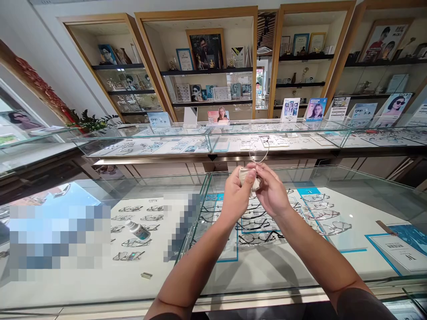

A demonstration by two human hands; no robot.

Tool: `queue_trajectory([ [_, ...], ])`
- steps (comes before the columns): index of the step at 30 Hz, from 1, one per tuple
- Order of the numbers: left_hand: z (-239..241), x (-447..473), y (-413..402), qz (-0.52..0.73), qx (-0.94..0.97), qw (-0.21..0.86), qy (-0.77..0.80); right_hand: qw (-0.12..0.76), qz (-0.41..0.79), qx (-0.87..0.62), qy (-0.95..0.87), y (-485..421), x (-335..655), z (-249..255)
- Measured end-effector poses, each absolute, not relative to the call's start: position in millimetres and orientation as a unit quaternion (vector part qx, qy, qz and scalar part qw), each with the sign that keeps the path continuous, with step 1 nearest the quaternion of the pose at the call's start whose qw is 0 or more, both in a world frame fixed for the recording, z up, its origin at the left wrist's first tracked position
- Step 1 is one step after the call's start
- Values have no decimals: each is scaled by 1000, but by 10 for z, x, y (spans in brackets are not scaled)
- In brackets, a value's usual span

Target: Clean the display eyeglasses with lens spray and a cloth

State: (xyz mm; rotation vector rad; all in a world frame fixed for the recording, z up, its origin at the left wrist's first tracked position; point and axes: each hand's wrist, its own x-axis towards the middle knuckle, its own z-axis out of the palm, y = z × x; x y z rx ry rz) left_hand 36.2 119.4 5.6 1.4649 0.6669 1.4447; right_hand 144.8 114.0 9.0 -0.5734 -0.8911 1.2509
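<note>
Both my hands are raised together above a glass display counter (300, 275). My left hand (236, 195) is closed around a small beige cloth (246, 176). My right hand (271, 191) pinches a thin-rimmed pair of glasses (259, 156), whose wire frame sticks up above my fingers. The cloth is pressed against the glasses between the two hands. Under the glass below my hands lie rows of eyeglass frames (256, 222).
A small white bottle (138, 230) lies on the counter glass at left, near more frames (133, 242). A second glass counter (213, 138) runs across behind, with standing advert cards (291, 109). Wooden wall shelves (207, 71) hold pictures and certificates. A blurred patch covers the left.
</note>
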Motion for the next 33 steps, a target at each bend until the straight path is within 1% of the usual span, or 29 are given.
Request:
queue_trajectory([
  [7, 61, 265, 1284, 556, 607, 518, 232, 676, 552, -237, -427, 1171, 1495, 105],
  [11, 88, 232, 1291, 548, 609, 521, 240, 671, 552, -252, -425, 1169, 1491, 106],
  [14, 98, 247, 1269, 566, 606, 497, 254, 671, 558, -257, -416, 1148, 1463, 103],
  [19, 68, 290, 1245, 603, 620, 426, 266, 672, 566, -243, -411, 1125, 1439, 102],
  [23, 41, 277, 1268, 611, 639, 379, 273, 686, 544, -243, -417, 1149, 1458, 84],
  [27, 85, 206, 1303, 576, 681, 361, 272, 699, 532, -241, -412, 1184, 1495, 76],
  [33, 167, 101, 1314, 496, 722, 414, 246, 724, 542, -220, -366, 1215, 1542, 94],
])
